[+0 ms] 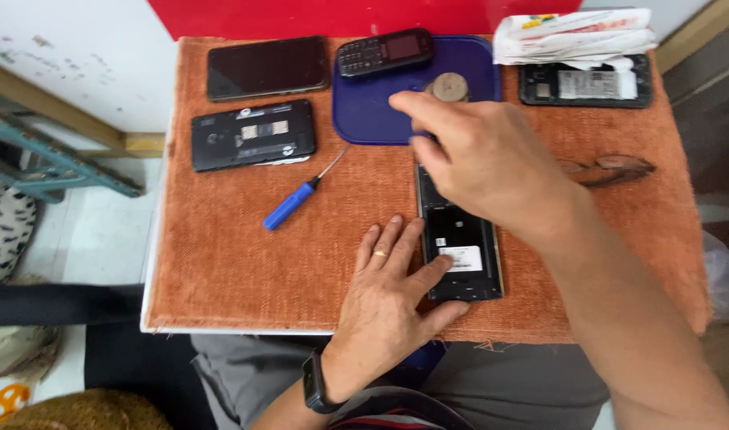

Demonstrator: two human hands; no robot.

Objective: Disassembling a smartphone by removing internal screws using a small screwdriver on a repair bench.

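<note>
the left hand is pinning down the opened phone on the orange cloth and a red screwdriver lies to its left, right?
Not quite: the screwdriver has a blue handle, not red, as the head view shows. The left hand does press on the opened phone lying on the orange cloth.

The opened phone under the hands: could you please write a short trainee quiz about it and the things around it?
1. True or false: the left hand rests on the opened phone.
2. Which tool lies left of that phone? A pliers, B blue screwdriver, C tweezers.
3. What lies on the blue lid at its far edge?

Key: 1 true. 2 B. 3 A keypad phone.
</note>
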